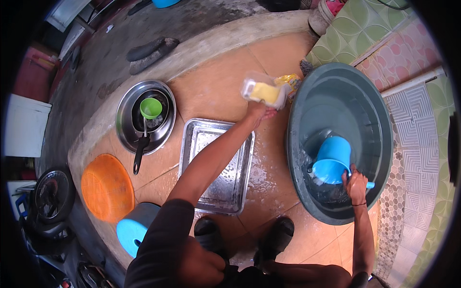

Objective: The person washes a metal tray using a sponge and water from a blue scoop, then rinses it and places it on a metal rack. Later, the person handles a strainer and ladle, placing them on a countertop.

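Note:
My right hand [354,181] grips the handle of a light blue plastic dipper [335,154], which is tilted over the water inside a large dark grey basin [374,126]. Farther ahead, my left hand [261,113] is at a clear plastic container [260,81] with a yellow sponge-like block [264,92] in it; both are blurred, and how the fingers hold the container is partly hidden. A yellow printed packet [290,83] lies just beyond, beside the basin. Beneath my left forearm is a wet rectangular metal tray [230,176] on the tiles.
A round metal bowl [124,126] at the left holds a small black pan [158,124] and a green cup [151,108]. Nearer stand an upturned orange basin [106,187] and a blue stool [131,230]. Slippers [153,54] lie past the curved ledge [216,43].

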